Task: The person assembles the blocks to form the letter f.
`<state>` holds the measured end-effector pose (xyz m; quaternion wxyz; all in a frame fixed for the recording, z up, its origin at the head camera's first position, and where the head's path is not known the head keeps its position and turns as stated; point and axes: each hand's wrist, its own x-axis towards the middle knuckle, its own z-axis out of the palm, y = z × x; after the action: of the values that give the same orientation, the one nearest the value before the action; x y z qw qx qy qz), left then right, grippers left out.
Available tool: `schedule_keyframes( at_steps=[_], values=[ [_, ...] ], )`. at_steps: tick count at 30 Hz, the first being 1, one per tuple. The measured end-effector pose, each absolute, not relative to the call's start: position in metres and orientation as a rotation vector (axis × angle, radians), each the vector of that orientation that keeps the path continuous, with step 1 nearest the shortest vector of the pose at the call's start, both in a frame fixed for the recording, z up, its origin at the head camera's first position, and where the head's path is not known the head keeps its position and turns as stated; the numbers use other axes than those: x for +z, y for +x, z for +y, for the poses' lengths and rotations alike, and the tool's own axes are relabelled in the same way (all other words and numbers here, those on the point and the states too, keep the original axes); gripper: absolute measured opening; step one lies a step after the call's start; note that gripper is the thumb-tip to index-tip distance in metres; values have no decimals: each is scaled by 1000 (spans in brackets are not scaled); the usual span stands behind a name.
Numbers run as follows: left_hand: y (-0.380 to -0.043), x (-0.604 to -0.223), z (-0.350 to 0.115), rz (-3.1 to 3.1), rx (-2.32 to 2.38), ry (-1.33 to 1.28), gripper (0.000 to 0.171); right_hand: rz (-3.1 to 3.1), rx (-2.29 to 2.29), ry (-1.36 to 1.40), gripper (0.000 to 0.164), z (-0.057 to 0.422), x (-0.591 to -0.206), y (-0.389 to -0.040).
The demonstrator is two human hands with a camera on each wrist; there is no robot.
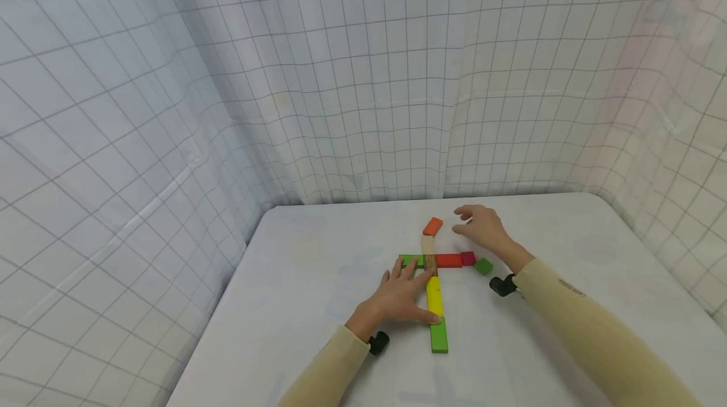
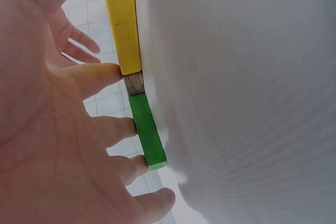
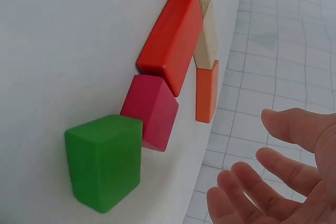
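Wooden blocks lie in a cross shape on the white table. My left hand (image 1: 397,298) is spread over its left side. The fingertips touch the left green block (image 2: 148,129) and the brown block (image 1: 430,263); the thumb rests where the yellow block (image 1: 434,296) meets the lower green block (image 1: 439,336). My right hand (image 1: 481,227) hovers with loosely bent fingers and holds nothing, right of the tilted orange block (image 1: 433,226). A pale block (image 1: 428,245) links orange and brown. Rightward from brown run a red block (image 3: 172,38), a crimson block (image 3: 151,111) and a green cube (image 3: 104,163).
The white table (image 1: 318,268) has rounded far corners. White grid-patterned curtains (image 1: 363,79) hang behind it and along both sides. A small black device (image 1: 502,286) is strapped to the right wrist, another black device (image 1: 378,342) to the left.
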<state>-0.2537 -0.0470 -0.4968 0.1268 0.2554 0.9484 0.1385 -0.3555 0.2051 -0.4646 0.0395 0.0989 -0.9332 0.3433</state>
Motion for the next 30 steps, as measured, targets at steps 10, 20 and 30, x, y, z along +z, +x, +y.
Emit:
schedule_keyframes(
  at_steps=[10, 20, 30],
  values=[
    [-252, -497, -47, 2759, 406, 746, 100, -2851, 1112, 290, 45, 230, -472, -331],
    [-254, -500, -48, 2759, 407, 743, 101, -2939, 1105, 393, 46, 235, -488, -317],
    [-257, -505, -49, 2769, 394, 748, 102, -2975, 976, 485, 39, 226, -504, -314]
  ],
)
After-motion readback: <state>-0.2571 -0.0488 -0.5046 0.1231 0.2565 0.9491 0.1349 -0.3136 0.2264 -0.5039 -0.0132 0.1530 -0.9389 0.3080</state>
